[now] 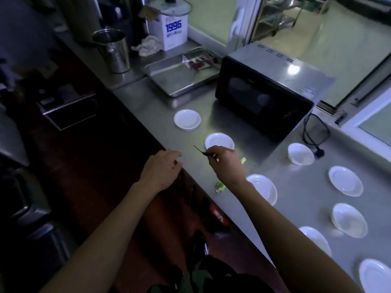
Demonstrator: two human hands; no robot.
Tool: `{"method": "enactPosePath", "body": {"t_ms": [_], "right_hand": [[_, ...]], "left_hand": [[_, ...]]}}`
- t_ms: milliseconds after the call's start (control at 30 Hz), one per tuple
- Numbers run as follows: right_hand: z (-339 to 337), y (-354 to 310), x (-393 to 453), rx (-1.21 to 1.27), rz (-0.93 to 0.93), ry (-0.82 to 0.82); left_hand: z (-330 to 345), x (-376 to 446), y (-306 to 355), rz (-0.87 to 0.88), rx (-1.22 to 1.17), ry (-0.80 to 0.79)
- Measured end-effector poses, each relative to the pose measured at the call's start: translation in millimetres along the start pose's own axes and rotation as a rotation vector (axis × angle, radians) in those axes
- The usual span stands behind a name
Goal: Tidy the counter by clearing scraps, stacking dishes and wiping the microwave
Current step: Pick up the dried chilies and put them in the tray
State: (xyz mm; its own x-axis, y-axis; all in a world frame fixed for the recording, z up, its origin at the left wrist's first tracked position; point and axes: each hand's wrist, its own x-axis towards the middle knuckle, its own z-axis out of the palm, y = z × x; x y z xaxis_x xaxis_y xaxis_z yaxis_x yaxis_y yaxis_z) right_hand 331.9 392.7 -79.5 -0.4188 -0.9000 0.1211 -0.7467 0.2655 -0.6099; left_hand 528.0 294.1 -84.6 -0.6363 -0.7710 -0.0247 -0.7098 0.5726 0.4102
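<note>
Right hand (222, 159) over the bench (275, 182) edge, pinching a thin dark sliver (201, 150) whose long axis runs up and left from the fingertips. Left hand (163, 168) just off the edge, loosely curled, holding nothing. Green scraps (220, 186) lying on the bench immediately beside the right wrist, toward the body; right hand judged nearer. Unstacked white dishes (220, 141) scattered ahead and rightward; microwave (262, 92) beyond.

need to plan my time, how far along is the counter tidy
Early, it seems. Nothing looks finished: the white dishes lie scattered singly on the steel counter, none stacked. In hand: the right hand pinches a thin dark sliver of scrap, the left hand open at the counter edge. Left: the green vegetable scraps, stacking, and wiping the black microwave.
</note>
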Motion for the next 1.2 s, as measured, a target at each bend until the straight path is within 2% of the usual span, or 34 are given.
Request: {"method": "enactPosePath", "body": {"t_ms": [200, 433, 667, 900, 1200], "right_hand": [[55.3, -23.7, 52.9, 0.078, -0.003, -0.060], [107.5, -43.9, 139.6, 0.115, -0.049, -0.154], [142.0, -78.0, 220.7, 0.148, -0.111, -0.173], [164.3, -113.6, 278.6, 0.140, -0.173, -0.165], [183.7, -164.6, 355.1, 0.011, -0.169, -0.088]], "left_hand": [[-19.9, 5.4, -61.1, -0.121, -0.013, 0.007], [-43.7, 64.4, -118.0, -0.199, 0.005, 0.007], [-73.8, 109.7, -168.2, -0.260, 0.044, 0.054], [-98.0, 159.3, -210.0, -0.257, 0.041, 0.069], [-142.8, 244.6, -282.5, -0.152, 0.022, 0.049]]}}
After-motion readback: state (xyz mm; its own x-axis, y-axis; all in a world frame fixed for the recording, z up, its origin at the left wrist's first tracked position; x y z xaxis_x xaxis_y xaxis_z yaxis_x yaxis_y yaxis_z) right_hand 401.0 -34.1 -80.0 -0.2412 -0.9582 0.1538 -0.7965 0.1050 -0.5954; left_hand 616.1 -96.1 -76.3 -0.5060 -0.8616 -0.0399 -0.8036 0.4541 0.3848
